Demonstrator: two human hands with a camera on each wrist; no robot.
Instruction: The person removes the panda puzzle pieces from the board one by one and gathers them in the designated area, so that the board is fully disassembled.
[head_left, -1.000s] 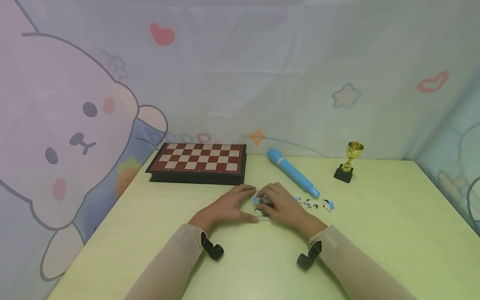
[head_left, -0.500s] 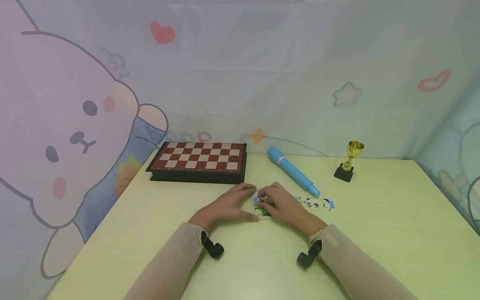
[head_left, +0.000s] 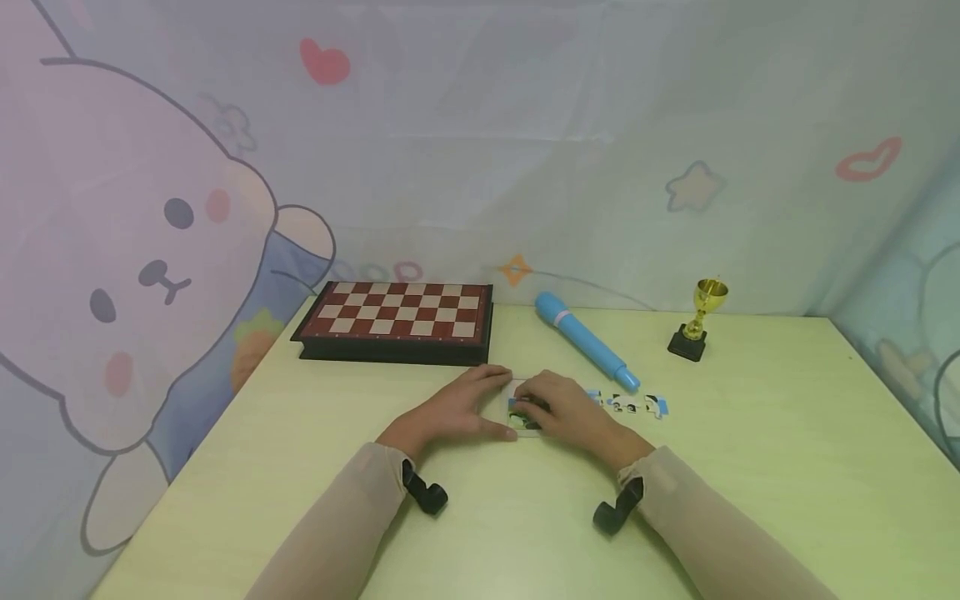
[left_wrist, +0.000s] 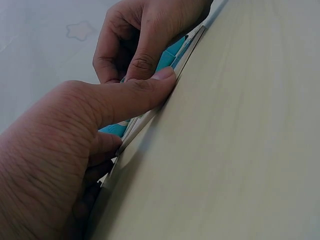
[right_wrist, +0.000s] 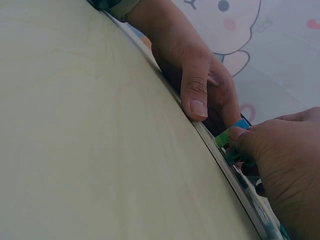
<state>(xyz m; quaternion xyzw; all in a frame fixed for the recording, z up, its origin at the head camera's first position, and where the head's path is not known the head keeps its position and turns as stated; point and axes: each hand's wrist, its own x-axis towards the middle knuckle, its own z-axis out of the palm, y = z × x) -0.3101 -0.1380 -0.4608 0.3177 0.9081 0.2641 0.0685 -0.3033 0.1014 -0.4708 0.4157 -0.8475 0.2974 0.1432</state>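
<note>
In the head view, a small flat jigsaw puzzle tray (head_left: 513, 434) lies on the table between the hands. My left hand (head_left: 457, 410) holds its left end, thumb along the near edge and fingers towards the far edge. The right hand (head_left: 567, 417) is over the tray, pinching a blue and green puzzle piece (right_wrist: 232, 132) between thumb and fingers; the right wrist view shows it tilted at the tray. Much of the tray's surface is hidden by the right hand. Loose puzzle pieces (head_left: 636, 405) with white, black and blue print lie to its right.
Behind the left hand stands a red and white chessboard box (head_left: 401, 312). A blue capped tube shaped like a big marker (head_left: 588, 342) lies behind the right hand. Farther right is a small gold trophy cup (head_left: 699, 321) on a black base. A printed cloth hangs behind the table.
The right hand's fingers have shifted slightly over the tray, and the piece between them has turned so its blue and green print shows. The left hand has stayed in place.
</note>
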